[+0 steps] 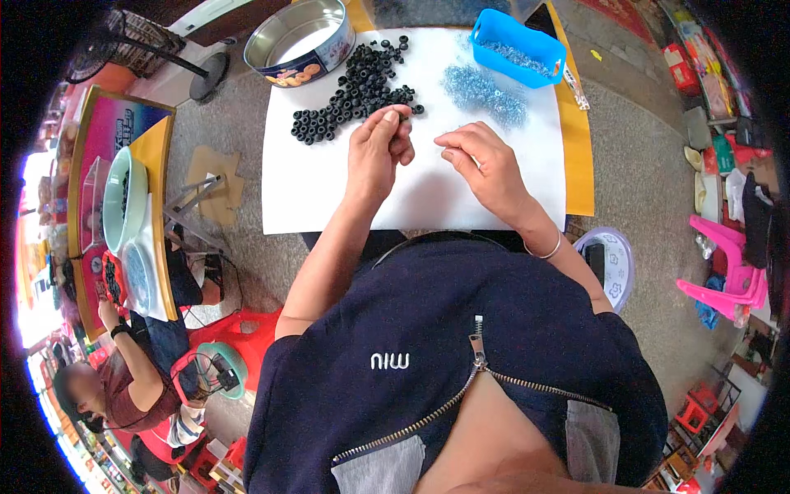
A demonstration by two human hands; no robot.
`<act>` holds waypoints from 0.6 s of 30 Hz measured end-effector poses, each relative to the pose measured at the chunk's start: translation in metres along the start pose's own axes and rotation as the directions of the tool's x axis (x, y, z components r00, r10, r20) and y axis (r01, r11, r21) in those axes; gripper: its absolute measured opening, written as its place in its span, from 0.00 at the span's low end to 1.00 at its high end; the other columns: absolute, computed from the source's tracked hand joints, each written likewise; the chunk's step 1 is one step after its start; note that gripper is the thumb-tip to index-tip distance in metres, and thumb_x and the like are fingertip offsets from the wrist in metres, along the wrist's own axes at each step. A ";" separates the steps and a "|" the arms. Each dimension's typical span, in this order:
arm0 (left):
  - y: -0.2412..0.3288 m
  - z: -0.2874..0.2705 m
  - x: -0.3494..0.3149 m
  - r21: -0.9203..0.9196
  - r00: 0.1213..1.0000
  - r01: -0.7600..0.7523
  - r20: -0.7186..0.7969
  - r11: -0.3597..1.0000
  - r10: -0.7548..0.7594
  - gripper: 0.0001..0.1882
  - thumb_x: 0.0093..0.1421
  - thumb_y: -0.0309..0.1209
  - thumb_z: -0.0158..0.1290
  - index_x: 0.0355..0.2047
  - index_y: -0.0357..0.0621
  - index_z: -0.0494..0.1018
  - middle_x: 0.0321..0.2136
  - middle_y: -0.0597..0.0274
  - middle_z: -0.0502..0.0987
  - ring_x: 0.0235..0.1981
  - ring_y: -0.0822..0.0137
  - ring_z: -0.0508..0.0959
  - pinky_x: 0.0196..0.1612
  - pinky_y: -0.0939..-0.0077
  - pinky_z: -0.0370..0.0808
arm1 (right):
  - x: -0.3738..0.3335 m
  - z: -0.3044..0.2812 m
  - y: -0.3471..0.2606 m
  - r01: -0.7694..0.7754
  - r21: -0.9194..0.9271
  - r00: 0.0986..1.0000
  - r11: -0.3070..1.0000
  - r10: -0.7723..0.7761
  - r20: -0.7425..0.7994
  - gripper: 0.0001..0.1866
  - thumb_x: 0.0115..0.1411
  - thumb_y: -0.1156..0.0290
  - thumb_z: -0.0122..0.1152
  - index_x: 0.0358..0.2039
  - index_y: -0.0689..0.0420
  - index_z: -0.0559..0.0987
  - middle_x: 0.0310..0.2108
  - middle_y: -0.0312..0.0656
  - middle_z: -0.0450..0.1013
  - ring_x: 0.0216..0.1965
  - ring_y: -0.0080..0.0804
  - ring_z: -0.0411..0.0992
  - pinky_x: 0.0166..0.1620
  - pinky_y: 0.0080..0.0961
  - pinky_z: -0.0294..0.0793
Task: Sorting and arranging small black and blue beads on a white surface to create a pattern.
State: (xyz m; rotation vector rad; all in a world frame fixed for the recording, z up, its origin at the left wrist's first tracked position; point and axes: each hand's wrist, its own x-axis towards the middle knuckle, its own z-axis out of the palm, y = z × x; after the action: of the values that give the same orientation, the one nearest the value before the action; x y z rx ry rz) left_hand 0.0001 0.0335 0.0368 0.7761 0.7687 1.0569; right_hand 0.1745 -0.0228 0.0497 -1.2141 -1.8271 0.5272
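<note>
My left hand [376,156] is closed in a pinch over the white sheet [329,193], just below a heap of small black ring-shaped parts [362,86]. Something dark and tiny seems to be at its fingertips, too small to name. To its right, my right hand [490,169] has thumb and forefinger pressed together; what they hold, if anything, cannot be made out. A loose pile of small clear-blue pieces [487,95] lies beyond the right hand. Behind that pile, a blue plastic basket [517,51] contains more of the same pieces. The two hands are apart.
A round metal tin [300,45] stands at the sheet's far left corner. On the left, another person [136,370] sits at a second table holding a pale green basin [125,198]. A lilac basin [609,263] is at my right, and a pink stool [728,263] lies farther right.
</note>
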 end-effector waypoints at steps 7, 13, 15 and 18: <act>-0.009 0.002 0.002 0.145 0.979 -0.172 -0.089 0.974 0.186 0.11 0.66 0.31 0.42 0.38 0.35 0.70 0.16 0.72 0.59 0.14 0.81 0.56 0.16 0.84 0.56 | -0.001 0.000 -0.002 -0.008 0.016 1.000 1.000 0.008 0.014 0.08 0.55 0.79 0.57 0.36 0.62 0.78 0.33 0.42 0.73 0.35 0.34 0.71 0.38 0.25 0.71; 0.002 0.007 0.004 0.046 0.989 -0.105 -0.100 0.993 0.109 0.12 0.66 0.31 0.44 0.41 0.35 0.70 0.20 0.68 0.65 0.17 0.78 0.60 0.19 0.80 0.61 | 0.006 -0.002 -0.003 0.008 0.013 1.000 1.000 -0.008 0.001 0.07 0.55 0.79 0.57 0.36 0.61 0.78 0.31 0.42 0.73 0.34 0.33 0.70 0.37 0.26 0.70; 0.004 0.006 0.017 0.072 0.985 -0.165 -0.040 0.984 0.168 0.12 0.66 0.32 0.45 0.43 0.34 0.70 0.21 0.67 0.66 0.18 0.78 0.62 0.21 0.80 0.63 | 0.005 -0.002 -0.002 0.011 0.010 1.000 1.000 -0.011 0.008 0.07 0.55 0.79 0.57 0.35 0.61 0.78 0.31 0.42 0.72 0.33 0.34 0.70 0.37 0.26 0.70; 0.028 0.009 0.050 0.307 0.959 -0.273 0.006 0.912 0.285 0.13 0.65 0.33 0.46 0.42 0.35 0.71 0.25 0.65 0.71 0.19 0.80 0.66 0.22 0.83 0.68 | 0.004 -0.003 -0.002 0.010 0.028 1.000 1.000 -0.010 0.007 0.07 0.55 0.78 0.57 0.35 0.61 0.78 0.29 0.42 0.71 0.32 0.35 0.69 0.36 0.27 0.69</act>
State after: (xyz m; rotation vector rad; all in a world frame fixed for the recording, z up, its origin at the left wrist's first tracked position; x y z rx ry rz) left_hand 0.0096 0.0873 0.0565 1.1592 0.8847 1.2274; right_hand 0.1754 -0.0202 0.0551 -1.1852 -1.8250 0.5497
